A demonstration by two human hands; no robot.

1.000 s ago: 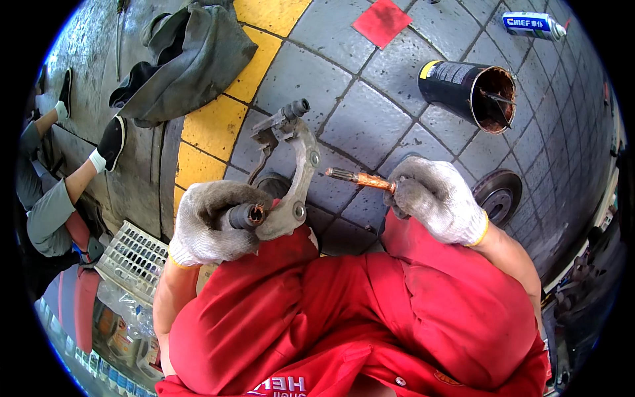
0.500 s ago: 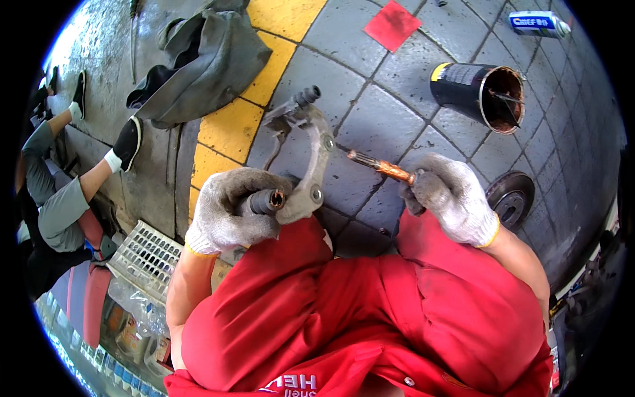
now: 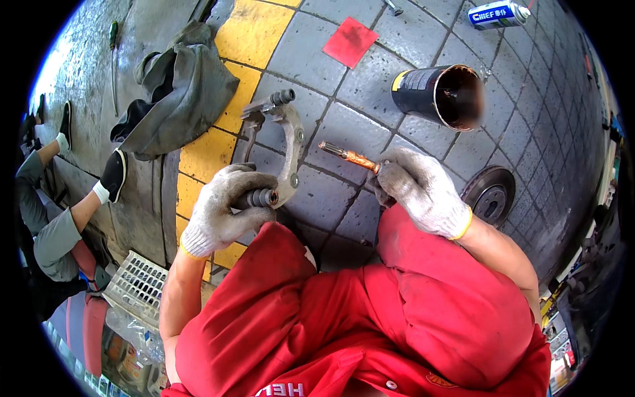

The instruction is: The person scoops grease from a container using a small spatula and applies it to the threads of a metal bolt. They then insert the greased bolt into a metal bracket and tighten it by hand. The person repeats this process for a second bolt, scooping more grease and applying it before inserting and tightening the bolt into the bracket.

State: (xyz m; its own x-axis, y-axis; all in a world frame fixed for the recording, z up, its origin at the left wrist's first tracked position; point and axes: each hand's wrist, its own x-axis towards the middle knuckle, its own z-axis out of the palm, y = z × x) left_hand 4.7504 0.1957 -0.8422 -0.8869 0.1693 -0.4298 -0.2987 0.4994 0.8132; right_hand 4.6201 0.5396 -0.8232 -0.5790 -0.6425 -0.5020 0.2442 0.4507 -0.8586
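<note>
My left hand, in a soiled white knit glove, is closed round the lower end of a grey metal brake caliper bracket. A black ribbed rubber boot pokes out between thumb and fingers, its opening rimmed with copper-coloured grease. Another dark boot caps the bracket's far end. My right hand, gloved alike, grips a caliper guide pin by its near end. Copper-coloured grease coats the pin's shaft, and its splined tip points left toward the bracket, not touching it.
A dark can lies on its side, brown grease inside; its mouth is partly blurred. Nearby are a brake disc, a spray can and a red square. Left are grey cloth, a screwdriver, a crate and another person's legs.
The view has shifted, so the floor things sit further left. The bracket has tilted a little, and its near boot now shows more from the side. Both hands keep their holds.
</note>
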